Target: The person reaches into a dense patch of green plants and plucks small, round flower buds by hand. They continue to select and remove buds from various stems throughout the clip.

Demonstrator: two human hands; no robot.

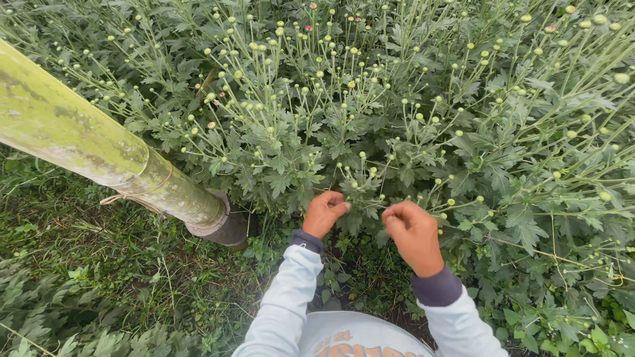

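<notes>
Left hand (324, 213) and right hand (411, 233) pinch budded stems (362, 185).

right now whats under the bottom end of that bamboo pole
The bamboo pole slants down into a dark sleeve at its foot, with grass around it. What the sleeve stands on is hidden by the budding plants and shadow.

A green bamboo pole (79, 142) is leaning over the grass (112, 264). A cord (135, 197) is circling it.

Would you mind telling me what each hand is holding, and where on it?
Both hands pinch thin stems of the budding plant: the left hand and the right hand each grip near the stem tips, just below the small green buds.
</notes>
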